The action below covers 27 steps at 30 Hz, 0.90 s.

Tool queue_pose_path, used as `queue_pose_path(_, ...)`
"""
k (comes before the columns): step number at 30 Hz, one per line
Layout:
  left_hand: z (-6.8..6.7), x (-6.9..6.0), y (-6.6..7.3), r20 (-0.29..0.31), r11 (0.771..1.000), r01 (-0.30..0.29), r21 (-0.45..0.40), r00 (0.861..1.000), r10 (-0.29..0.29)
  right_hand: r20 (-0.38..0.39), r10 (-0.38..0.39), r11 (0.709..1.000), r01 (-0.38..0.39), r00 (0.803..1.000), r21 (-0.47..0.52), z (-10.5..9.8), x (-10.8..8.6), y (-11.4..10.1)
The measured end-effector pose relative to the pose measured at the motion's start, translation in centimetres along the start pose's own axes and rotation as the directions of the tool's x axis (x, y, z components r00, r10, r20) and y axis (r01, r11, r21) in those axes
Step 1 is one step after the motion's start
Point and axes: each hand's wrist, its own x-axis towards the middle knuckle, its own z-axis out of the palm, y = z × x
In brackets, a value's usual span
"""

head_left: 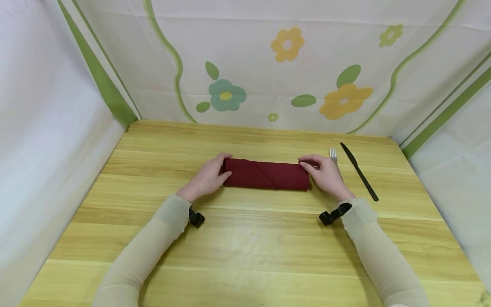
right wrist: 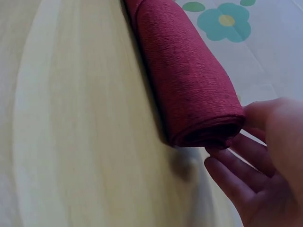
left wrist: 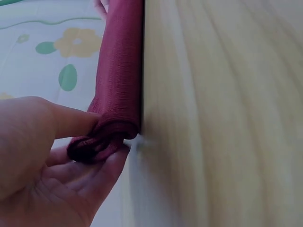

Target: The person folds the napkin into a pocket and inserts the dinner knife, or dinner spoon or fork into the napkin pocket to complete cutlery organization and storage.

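A dark red cloth napkin (head_left: 264, 175), rolled into a long cylinder, lies crosswise on the wooden table with a slanting fold edge across its top. My left hand (head_left: 209, 177) pinches its left end; in the left wrist view the thumb (left wrist: 75, 122) presses one side and the fingers lie under the layered end. At the other end, my right hand (head_left: 326, 172) holds the roll between thumb and fingers. The spiral of cloth layers (right wrist: 213, 132) shows there in the right wrist view, with several fingers spread just past it.
A fork (head_left: 333, 153) lies right of the napkin, partly hidden behind my right hand. Farther right is a black knife (head_left: 358, 170), lying at a slant. White curtains with printed flowers (head_left: 287, 44) border the table's back and sides. Each wrist wears a small black camera (head_left: 197, 218).
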Motion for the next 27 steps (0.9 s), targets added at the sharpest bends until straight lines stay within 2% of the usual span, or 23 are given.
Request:
queue_pose_path(5,0.1,-0.3,-0.1,0.017,0.998,-0.034,0.052,0.999,0.033,0.011,0.023,1.000,-0.023,1.000,0.016,0.0,-0.2,0.0)
queue_pose_path(10,-0.1,-0.8,0.4,0.053,0.989,-0.114,0.095,0.993,0.109,0.019,-0.046,0.997,0.045,0.999,0.070,-0.4,-0.9,-1.3)
queue_pose_path(14,-0.1,-1.3,0.9,0.129,0.978,-0.172,0.116,0.979,0.157,0.059,-0.136,0.991,0.137,0.989,-0.010,-0.6,-1.7,-1.9)
queue_pose_path(17,-0.1,-1.6,0.8,0.181,0.974,-0.185,0.131,0.971,0.160,0.100,-0.182,0.978,0.190,0.978,-0.080,-0.5,-2.1,-1.7)
queue_pose_path(20,-0.3,-1.9,0.3,0.223,0.968,-0.202,0.150,0.960,0.166,0.126,-0.189,0.973,0.203,0.974,-0.107,-0.5,-2.3,-1.4)
queue_pose_path(27,-0.8,-2.2,-0.3,0.308,0.950,-0.270,0.160,0.928,0.211,0.182,-0.168,0.974,0.191,0.969,-0.118,-0.5,-2.4,-0.6)
